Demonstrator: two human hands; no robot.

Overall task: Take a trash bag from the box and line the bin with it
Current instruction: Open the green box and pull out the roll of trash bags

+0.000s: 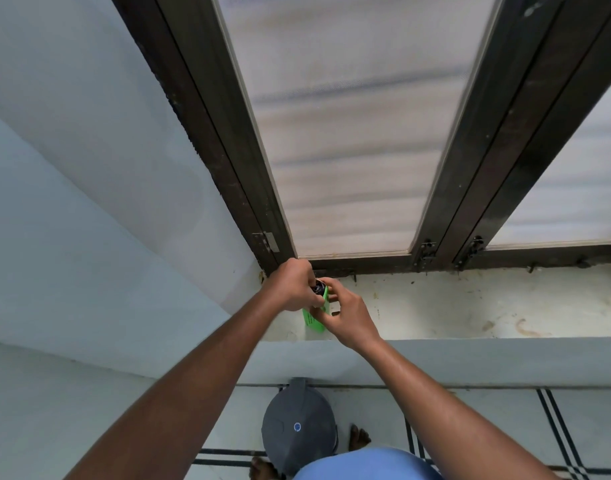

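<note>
A small green box (313, 319) of trash bags is held over the left end of the white window sill (470, 306). My right hand (349, 315) grips the box from the right. My left hand (292, 285) has its fingers curled round a black roll of bags (318, 287) sticking out of the box's top end. On the floor below, against the wall, stands the grey bin (299, 431) with its lid closed.
A dark-framed window (349, 133) with mesh panes rises behind the sill. A pale blue wall runs along the left. Bare toes (359, 438) stand on the white tiled floor on either side of the bin.
</note>
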